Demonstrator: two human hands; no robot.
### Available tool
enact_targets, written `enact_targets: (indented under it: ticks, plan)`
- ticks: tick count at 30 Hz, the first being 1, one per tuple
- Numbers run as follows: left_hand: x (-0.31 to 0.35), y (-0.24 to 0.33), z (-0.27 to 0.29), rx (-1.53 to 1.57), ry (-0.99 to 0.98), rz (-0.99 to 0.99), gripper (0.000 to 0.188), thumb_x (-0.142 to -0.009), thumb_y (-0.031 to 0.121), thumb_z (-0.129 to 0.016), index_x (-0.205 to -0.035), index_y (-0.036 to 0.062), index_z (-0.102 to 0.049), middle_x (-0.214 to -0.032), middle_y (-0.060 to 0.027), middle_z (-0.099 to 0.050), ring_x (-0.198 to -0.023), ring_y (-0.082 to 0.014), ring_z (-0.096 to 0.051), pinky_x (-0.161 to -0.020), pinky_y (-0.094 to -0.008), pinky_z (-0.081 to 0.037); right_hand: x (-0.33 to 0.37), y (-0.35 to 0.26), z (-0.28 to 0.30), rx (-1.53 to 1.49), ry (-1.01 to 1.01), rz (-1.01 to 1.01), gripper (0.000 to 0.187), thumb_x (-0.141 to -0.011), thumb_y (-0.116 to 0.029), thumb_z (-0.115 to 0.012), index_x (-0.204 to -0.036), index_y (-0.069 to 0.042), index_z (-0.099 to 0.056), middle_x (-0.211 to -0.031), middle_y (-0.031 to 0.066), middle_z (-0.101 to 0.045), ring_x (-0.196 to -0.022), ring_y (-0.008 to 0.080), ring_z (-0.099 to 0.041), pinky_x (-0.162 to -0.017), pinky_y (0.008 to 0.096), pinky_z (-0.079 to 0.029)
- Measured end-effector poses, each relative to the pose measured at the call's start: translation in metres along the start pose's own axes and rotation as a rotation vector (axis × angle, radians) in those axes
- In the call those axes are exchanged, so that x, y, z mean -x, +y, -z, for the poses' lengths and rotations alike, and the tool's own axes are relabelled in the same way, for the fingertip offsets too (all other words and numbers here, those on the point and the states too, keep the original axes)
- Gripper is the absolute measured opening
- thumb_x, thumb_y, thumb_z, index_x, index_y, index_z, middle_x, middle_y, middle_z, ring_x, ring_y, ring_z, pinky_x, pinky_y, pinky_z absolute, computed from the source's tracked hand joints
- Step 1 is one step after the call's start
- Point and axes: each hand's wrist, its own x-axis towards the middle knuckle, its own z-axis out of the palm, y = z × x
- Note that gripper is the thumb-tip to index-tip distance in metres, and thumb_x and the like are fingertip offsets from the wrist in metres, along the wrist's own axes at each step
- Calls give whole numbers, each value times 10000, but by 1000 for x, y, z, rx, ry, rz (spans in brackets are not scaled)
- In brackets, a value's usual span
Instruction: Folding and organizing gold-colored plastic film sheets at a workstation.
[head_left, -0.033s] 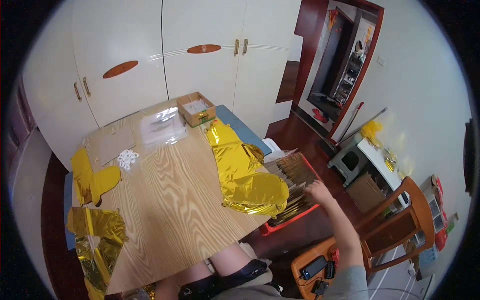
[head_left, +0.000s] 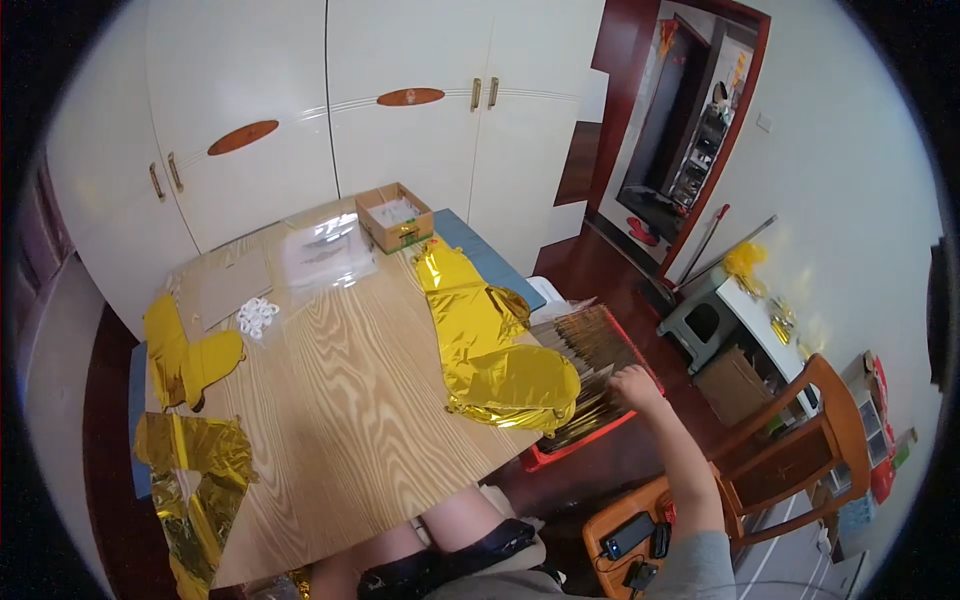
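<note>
My right hand (head_left: pixel 636 388) reaches over a red crate (head_left: pixel 645 362) beside the table, its fingers curled together at the crate's contents. Packed upright in that crate are several thin, flat packages (head_left: pixel 590 335) with gold and brown edges. Whatever the fingers pinch is too small to make out. My left hand is out of sight. Large flat gold foil balloons (head_left: pixel 480 340) lie on the table's right side, overhanging the edge by the crate. Another gold foil balloon (head_left: pixel 200 360) rests at the far left, with a crumpled gold foil piece (head_left: pixel 205 470) hanging over the near left edge.
On the wood-grain table (head_left: pixel 350 420) are white rings (head_left: pixel 258 318), clear plastic bags (head_left: pixel 325 252), a grey card (head_left: pixel 236 290) and a cardboard box (head_left: pixel 395 218). A wooden chair (head_left: pixel 800 450) stands right of my arm. A phone (head_left: pixel 628 535) lies on a wooden seat.
My right hand has dipped very slightly toward the crate's contents. The balloons and the other things on the table stay in place.
</note>
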Motion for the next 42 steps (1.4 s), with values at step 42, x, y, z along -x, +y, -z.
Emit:
enact_targets:
  ticks: [42]
  plan:
    - [120, -14, 119, 305, -476, -518, 284, -950, 289, -579, -1095, 55, -651, -1086, -162, -647, -1030, -338, -609, -882, -453, -466, -209, -608, 144, -492, 428, 585, 647, -878, -483, -577, -1240, 53, -570, -1312, 202, -556, -1322, 348, -418, -1101, 489, -294]
